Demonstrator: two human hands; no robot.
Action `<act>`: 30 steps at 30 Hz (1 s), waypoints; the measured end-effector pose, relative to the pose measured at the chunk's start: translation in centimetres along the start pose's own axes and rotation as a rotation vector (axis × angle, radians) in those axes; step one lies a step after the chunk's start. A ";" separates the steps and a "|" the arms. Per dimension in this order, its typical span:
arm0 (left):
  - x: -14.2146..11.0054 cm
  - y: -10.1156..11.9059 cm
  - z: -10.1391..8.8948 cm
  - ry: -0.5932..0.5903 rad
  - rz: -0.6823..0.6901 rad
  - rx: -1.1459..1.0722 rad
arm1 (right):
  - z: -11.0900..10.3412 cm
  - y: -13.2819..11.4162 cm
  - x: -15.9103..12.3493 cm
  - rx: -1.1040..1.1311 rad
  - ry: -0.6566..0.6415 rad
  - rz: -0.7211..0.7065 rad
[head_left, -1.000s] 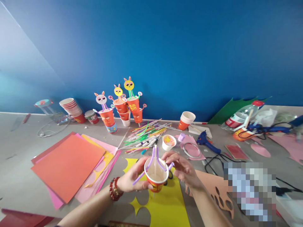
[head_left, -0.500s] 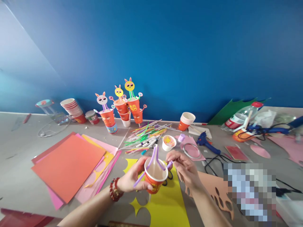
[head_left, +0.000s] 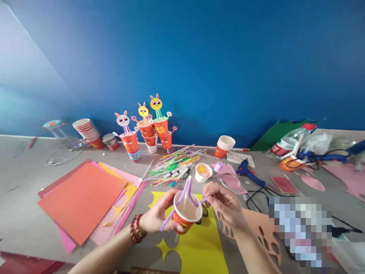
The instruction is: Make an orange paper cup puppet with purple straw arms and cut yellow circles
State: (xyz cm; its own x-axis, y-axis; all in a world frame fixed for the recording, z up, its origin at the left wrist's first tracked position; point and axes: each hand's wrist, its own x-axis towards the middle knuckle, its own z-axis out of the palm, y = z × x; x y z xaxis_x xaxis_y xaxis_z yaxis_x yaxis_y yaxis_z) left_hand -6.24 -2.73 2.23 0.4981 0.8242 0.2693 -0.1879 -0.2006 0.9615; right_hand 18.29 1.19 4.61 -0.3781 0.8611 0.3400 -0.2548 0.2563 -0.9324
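1. Head view: at the lower centre, the left hand (head_left: 159, 215) is curled around an orange-red paper cup with a white inside (head_left: 186, 216), holding it tilted above a bright yellow paper sheet (head_left: 203, 251).
2. Right hand (head_left: 225, 201), just right of the cup, has thumb and fingers closed in a pinch on a short purple stick end (head_left: 204, 200) beside the rim.
3. Bent purple sticks (head_left: 186, 188) rise from the cup; another purple length (head_left: 167, 220) slants out on its left side.
4. Rabbit-faced paper-cup figures (head_left: 129, 142) stand left of centre, behind a pile of coloured sticks (head_left: 176, 163).
5. On the grey worktop (head_left: 19, 205), orange paper (head_left: 82, 201) lies at left, a blue glue gun (head_left: 251, 173) at right.
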 end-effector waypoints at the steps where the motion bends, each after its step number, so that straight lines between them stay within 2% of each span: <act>1: 0.0 0.0 0.0 0.004 -0.001 -0.005 | 0.0 0.0 0.0 -0.002 0.001 0.000; 8: 0.4 1.1 0.7 -0.003 -0.028 -0.193 | -0.1 0.4 -0.1 0.005 0.050 0.022; 11: 0.4 0.9 0.8 0.031 -0.038 -0.183 | 0.0 -0.1 0.0 -0.068 0.134 -0.056; 14: 0.4 0.2 0.9 0.108 -0.014 -0.131 | 0.4 -1.5 -0.4 -0.237 0.203 -0.177; 17: 0.5 -0.4 0.9 0.204 0.030 -0.047 | 1.6 -3.1 -1.1 -0.416 0.066 -0.245; 19: 0.5 -0.7 1.0 0.224 0.047 0.000 | 2.8 -3.8 -1.5 -0.562 -0.080 -0.237; 21: 0.4 -0.8 1.2 0.224 0.054 0.046 | 4.0 -4.1 -1.8 -0.709 -0.173 -0.227; 25: 0.3 -0.8 1.7 0.283 0.090 0.184 | 5.7 -3.4 -1.8 -0.890 -0.179 -0.243; 28: 0.3 -0.7 1.4 0.286 0.140 0.255 | 5.8 -3.0 -1.4 -0.933 -0.183 -0.210; 30: 0.3 -0.4 0.8 0.301 0.232 0.346 | 5.4 -3.0 -1.1 -0.931 -0.207 -0.177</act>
State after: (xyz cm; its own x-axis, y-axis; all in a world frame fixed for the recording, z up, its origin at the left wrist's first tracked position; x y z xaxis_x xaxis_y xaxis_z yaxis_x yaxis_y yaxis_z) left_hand -5.34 -2.83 2.01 0.2010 0.8431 0.4988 0.0525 -0.5177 0.8539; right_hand 14.65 -2.94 7.74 -0.5737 0.7052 0.4166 0.4501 0.6964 -0.5589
